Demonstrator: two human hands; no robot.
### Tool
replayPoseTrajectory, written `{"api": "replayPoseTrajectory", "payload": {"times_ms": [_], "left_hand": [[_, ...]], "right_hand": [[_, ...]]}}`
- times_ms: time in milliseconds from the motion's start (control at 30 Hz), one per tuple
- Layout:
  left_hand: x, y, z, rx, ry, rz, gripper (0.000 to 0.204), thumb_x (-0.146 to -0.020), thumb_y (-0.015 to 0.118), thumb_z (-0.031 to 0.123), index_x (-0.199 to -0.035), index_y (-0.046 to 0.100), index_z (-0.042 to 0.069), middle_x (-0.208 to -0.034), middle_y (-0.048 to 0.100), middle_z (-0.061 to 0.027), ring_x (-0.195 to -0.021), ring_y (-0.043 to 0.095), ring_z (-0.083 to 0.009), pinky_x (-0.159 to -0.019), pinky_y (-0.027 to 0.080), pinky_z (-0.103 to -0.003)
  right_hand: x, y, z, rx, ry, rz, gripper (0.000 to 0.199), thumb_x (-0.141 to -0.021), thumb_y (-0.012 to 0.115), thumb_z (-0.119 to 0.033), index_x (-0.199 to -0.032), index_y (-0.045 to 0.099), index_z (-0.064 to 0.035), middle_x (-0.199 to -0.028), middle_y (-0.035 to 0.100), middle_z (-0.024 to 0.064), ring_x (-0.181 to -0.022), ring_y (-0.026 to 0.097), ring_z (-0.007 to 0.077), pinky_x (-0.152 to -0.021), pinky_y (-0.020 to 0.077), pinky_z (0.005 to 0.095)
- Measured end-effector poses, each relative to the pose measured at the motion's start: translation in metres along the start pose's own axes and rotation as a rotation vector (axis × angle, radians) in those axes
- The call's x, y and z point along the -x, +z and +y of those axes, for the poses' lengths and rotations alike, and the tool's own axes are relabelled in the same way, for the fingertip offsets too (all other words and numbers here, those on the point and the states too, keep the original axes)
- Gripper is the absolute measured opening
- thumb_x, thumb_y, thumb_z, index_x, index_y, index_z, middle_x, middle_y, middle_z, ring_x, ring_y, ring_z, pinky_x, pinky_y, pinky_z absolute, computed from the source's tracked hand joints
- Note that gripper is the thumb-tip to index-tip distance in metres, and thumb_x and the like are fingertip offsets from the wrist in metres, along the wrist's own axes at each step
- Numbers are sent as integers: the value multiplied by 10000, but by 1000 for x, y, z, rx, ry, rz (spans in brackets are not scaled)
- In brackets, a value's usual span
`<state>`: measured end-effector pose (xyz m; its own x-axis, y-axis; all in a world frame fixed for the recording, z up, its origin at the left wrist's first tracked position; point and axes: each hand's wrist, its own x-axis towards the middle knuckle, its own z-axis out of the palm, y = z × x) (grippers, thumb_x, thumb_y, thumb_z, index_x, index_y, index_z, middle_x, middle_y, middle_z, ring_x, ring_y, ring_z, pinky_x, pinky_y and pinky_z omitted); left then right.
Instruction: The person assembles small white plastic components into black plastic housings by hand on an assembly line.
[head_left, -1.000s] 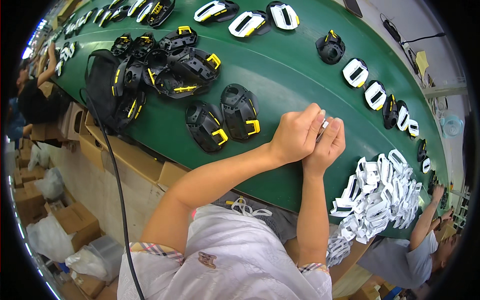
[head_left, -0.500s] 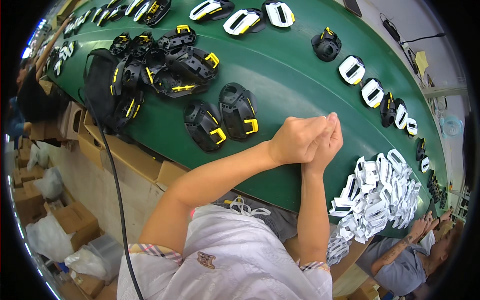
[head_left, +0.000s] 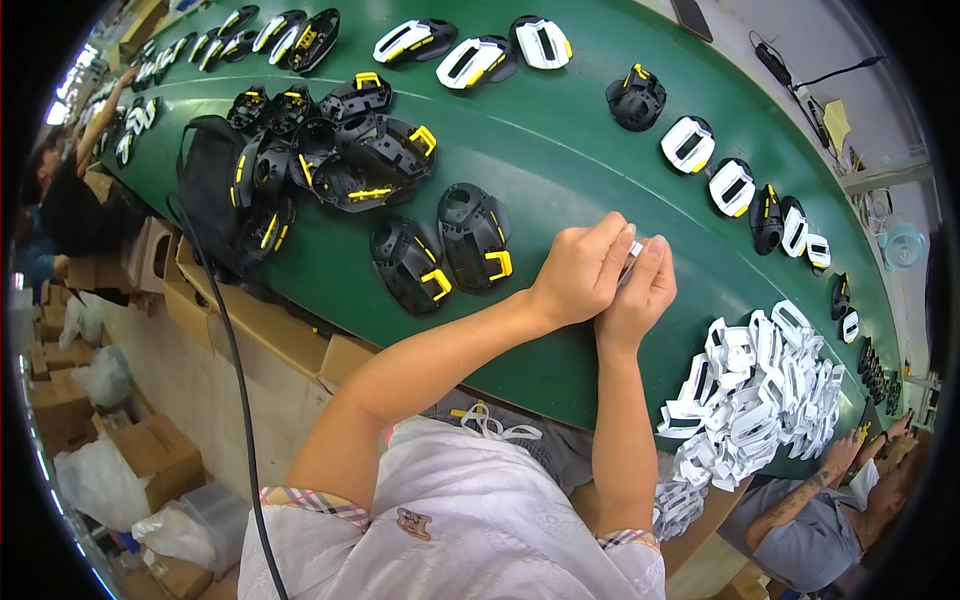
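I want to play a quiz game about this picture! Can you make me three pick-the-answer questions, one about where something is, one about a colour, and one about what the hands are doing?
1. Where is the pile of white frames?
A. on the person's right
B. on the person's left
C. on the floor

2. What colour is the belt?
A. red
B. green
C. blue

3. How are the two hands?
A. far apart
B. flat on the belt
C. pressed together around a small white part

Answers:
1 A: the pile lies right of the right hand.
2 B: the belt under all the parts is green.
3 C: the left hand and the right hand meet, with a small white part showing between the fingers.
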<state>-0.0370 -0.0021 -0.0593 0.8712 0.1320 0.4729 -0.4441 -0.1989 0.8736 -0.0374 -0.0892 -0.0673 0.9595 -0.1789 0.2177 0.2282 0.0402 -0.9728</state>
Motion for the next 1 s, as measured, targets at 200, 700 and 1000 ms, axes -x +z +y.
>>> {"api": "replayPoseTrajectory", "payload": {"times_ms": [200,700,1000], "left_hand": [[-11,-10,7,-150,-200,-13,170,-865,547,157,-889,526,-10,-718,579,-139,-621,586,-272,-569,457,-324],[-195,22,-85,-929,-404,-105,782,-727,609,594,-1135,509,-66,-1208,481,-251,-1137,459,-398,-921,410,-453],[-181,-10,-69,-832,-171,-87,736,-674,741,461,-1097,456,-70,-1005,582,-211,-872,598,-301,-784,475,-378]], "right_hand": [[-7,0,11,-134,153,22,322,-981,409,-255,-714,433,-75,-620,384,-64,-556,328,17,-471,260,205],[-10,-2,16,14,22,-22,134,-846,566,-112,-892,537,11,-704,578,39,-633,516,77,-557,422,238],[-14,4,17,-259,113,-34,187,-875,545,-76,-1042,529,7,-844,581,24,-730,524,51,-637,435,204]]}}
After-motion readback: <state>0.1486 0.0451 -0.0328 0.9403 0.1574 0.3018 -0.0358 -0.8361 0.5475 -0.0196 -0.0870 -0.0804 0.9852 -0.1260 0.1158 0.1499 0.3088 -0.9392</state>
